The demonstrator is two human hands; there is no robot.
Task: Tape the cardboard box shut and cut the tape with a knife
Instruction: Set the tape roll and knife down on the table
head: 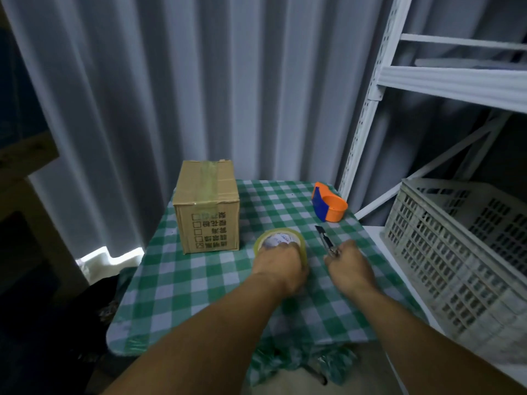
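I see black print on front of cardboard box: column of small check squares beside upside-down Chinese signs, too blurred for me to read. Blue writing on tape roll core, too small to read.

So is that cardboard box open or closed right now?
Closed. The cardboard box stands upright with its top flaps down, and a strip of tape runs along the seam.

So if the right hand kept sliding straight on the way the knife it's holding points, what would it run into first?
Probably the orange and blue tape dispenser. The right hand grips the knife, whose blade aims up-left toward it over bare tablecloth. Depth is unclear; it might pass just left.
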